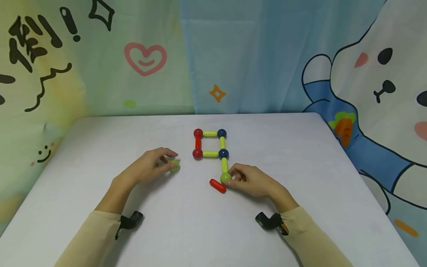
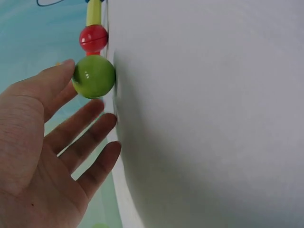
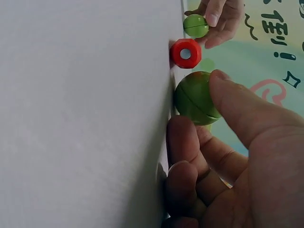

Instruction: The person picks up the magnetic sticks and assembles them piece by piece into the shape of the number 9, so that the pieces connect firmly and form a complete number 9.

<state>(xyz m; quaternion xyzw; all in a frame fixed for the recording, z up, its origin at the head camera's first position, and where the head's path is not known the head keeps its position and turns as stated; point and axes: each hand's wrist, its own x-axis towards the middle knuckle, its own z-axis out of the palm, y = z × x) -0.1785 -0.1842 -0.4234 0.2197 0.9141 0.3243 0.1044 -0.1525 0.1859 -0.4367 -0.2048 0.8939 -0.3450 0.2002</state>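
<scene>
My left hand (image 1: 151,165) is at the left of the joined pieces, its thumb touching a loose green ball (image 1: 175,165) on the table. In the left wrist view its other fingers spread loosely below that ball. With thumb and fingertips, my right hand (image 1: 255,180) pinches another green ball (image 1: 225,178), at the near end of a yellow-green stick (image 1: 225,165). That stick meets a dark blue ball (image 1: 223,153) at the corner of a square of sticks and balls. A loose red stick (image 1: 218,185) lies beside the pinched ball, its round metal end showing in the right wrist view.
The square's other corners are a second blue ball (image 1: 221,133) and two red balls, far (image 1: 198,133) and near (image 1: 197,154), linked by a red stick (image 1: 198,143). A white-covered table (image 1: 100,148) carries everything. Behind it hangs a printed curtain (image 1: 267,55).
</scene>
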